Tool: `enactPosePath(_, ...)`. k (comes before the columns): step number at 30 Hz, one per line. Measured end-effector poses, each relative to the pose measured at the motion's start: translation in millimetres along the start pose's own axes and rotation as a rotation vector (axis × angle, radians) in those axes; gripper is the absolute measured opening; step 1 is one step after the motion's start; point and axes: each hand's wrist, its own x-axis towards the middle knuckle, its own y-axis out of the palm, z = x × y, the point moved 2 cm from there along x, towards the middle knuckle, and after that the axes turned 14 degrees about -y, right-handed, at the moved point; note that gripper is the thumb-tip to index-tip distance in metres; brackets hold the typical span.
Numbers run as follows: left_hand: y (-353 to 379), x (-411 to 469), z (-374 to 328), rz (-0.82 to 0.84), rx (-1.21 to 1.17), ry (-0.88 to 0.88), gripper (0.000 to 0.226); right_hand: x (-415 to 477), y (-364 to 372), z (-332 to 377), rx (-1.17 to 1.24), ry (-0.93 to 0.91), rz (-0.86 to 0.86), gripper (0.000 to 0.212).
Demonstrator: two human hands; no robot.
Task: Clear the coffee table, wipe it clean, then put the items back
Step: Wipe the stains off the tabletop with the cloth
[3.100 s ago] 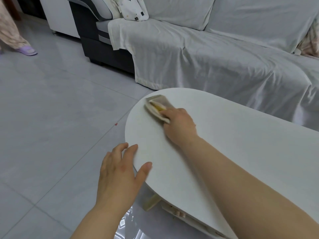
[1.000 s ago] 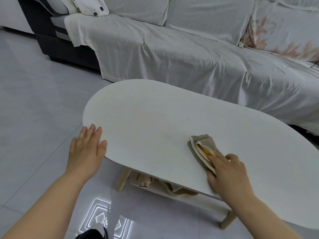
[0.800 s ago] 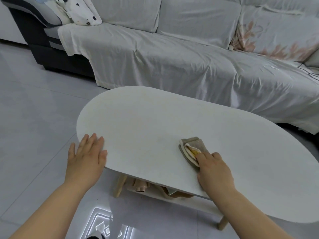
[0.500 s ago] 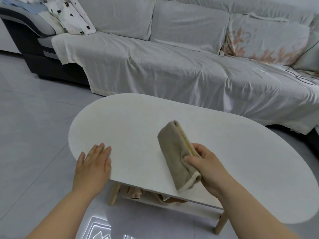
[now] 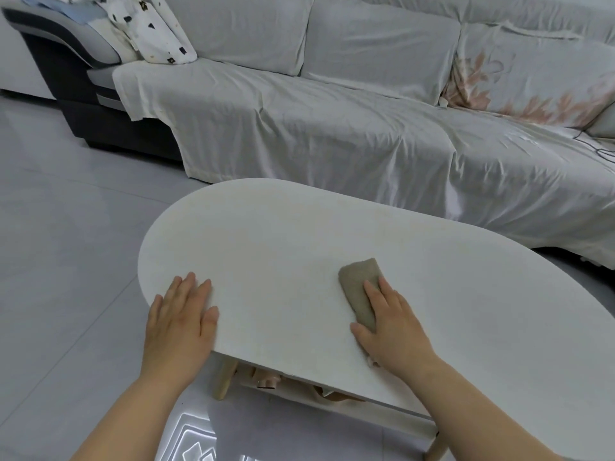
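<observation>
With the coffee table [image 5: 299, 234] top bare, wiping is underway: right hand [image 5: 392, 324] presses fingers flat on the folded cloth [image 5: 357, 287] at centre frame; left hand [image 5: 181, 317] lies splayed, empty, at lower left. Returning items remains.

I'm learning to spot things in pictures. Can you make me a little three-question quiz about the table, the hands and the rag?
1. True or false: the brown cloth lies flat on the coffee table.
2. Which hand presses on the cloth? A) left hand B) right hand C) both
3. Fill in: the left hand lies flat near the table's rounded ____.

Key
1. True
2. B
3. End (near edge); its fingers are spread and it holds nothing.
</observation>
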Motion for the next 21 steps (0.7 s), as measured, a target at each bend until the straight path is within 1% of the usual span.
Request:
enactPosePath(2, -3, 5, 6, -0.036, -0.051, -0.074, 0.046, 8, 3, 11, 0.029, -0.096, -0.056, 0.062)
enactPosePath(3, -4, 9, 9, -0.045, -0.066, -0.110, 0.048, 13, 7, 22, 0.037, -0.194, -0.063, 0.060)
enactPosePath(6, -5, 17, 16, -0.043, -0.091, -0.155, 0.053, 35, 26, 74, 0.059, -0.572, 0.015, 0.057)
enactPosePath(8, -2, 20, 18, -0.043, -0.084, -0.155, 0.055, 58, 31, 90, 0.064, -0.691, 0.069, 0.054)
enactPosePath(10, 0, 21, 21, -0.044, -0.061, -0.173, 0.057, 92, 25, 82, 0.055, -0.695, 0.051, 0.053)
enactPosePath(11, 1, 22, 22, -0.046, -0.050, -0.184, 0.059, 110, 18, 70, 0.060, -0.640, 0.018, 0.053)
enactPosePath(14, -1, 26, 26, -0.043, -0.047, -0.216, 0.067, 158, -3, 35, 0.060, -0.286, -0.113, 0.050)
enactPosePath(15, -2, 28, 28, -0.033, -0.057, -0.225, 0.070, 169, -4, 34, 0.043, -0.208, -0.134, 0.049)
enactPosePath(16, -3, 30, 29, -0.020, -0.065, -0.230, 0.072, 177, -2, 42, 0.022, -0.190, -0.145, 0.048)
enactPosePath(17, -3, 31, 29, -0.008, -0.072, -0.233, 0.074, 182, 4, 55, 0.021, -0.226, -0.155, 0.047)
enactPosePath(18, -3, 31, 29, -0.002, -0.079, -0.235, 0.075, 186, 10, 72, 0.044, -0.309, -0.167, 0.047)
enactPosePath(20, -3, 30, 29, -0.004, -0.091, -0.233, 0.077, 188, 26, 115, 0.126, -0.540, -0.152, 0.047)
enactPosePath(21, -3, 30, 30, -0.006, -0.096, -0.234, 0.077, 189, 34, 136, 0.157, -0.649, -0.114, 0.047)
